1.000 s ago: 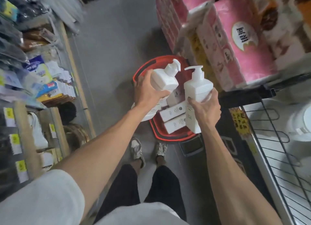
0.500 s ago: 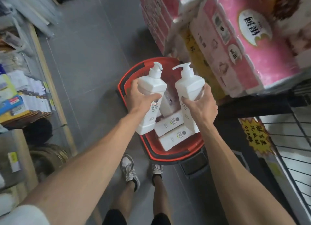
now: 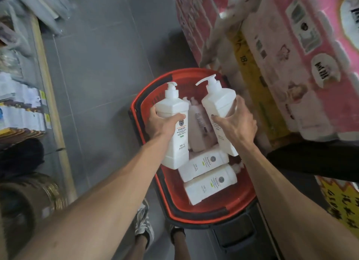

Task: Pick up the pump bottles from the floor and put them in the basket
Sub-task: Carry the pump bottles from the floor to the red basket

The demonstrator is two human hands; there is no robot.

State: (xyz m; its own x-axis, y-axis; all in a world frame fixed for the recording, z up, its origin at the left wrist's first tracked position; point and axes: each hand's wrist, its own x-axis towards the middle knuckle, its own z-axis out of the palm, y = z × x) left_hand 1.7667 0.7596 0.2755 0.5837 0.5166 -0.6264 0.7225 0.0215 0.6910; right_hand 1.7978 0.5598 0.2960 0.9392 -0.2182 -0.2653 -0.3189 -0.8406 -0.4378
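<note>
Two white pump bottles are held over the open red basket [image 3: 242, 199], one in each hand. The left bottle [image 3: 177, 149] stands about upright, pump uppermost, its printed label facing the camera. The right bottle [image 3: 219, 102] leans with its top toward the left one, its long nozzle pointing left. Whether either foot touches what lies below cannot be told.

The left hand [image 3: 165, 123] grips its bottle high on the body, just under the shoulder. The thumb [image 3: 174, 117] lies curled across the front face and the other fingers wrap round the far left edge. The right hand [image 3: 235, 121] holds its bottle the same way from the right side, with the thumb [image 3: 215, 119] on the front face and the fingers curled behind. Both forearms are bare and stretched forward and down, converging from the lower corners of the view, wrists nearly straight.

Inside the basket lie more bottles. Two white ones [image 3: 210, 184] rest on their sides, side by side, at the near end. A paler, pinkish one [image 3: 200, 123] shows between the two held bottles. The basket's black handles are folded down along its rim.

The basket sits on a grey tiled floor [image 3: 101, 65], and the person's two sneakers [image 3: 144, 226] stand just at its near edge. Close on the right are stacked pink packs of paper rolls [image 3: 301, 65], with a yellow starburst sign [image 3: 342, 199] lower down. Along the left runs a shelf [image 3: 19, 108] of packaged goods, blurred
</note>
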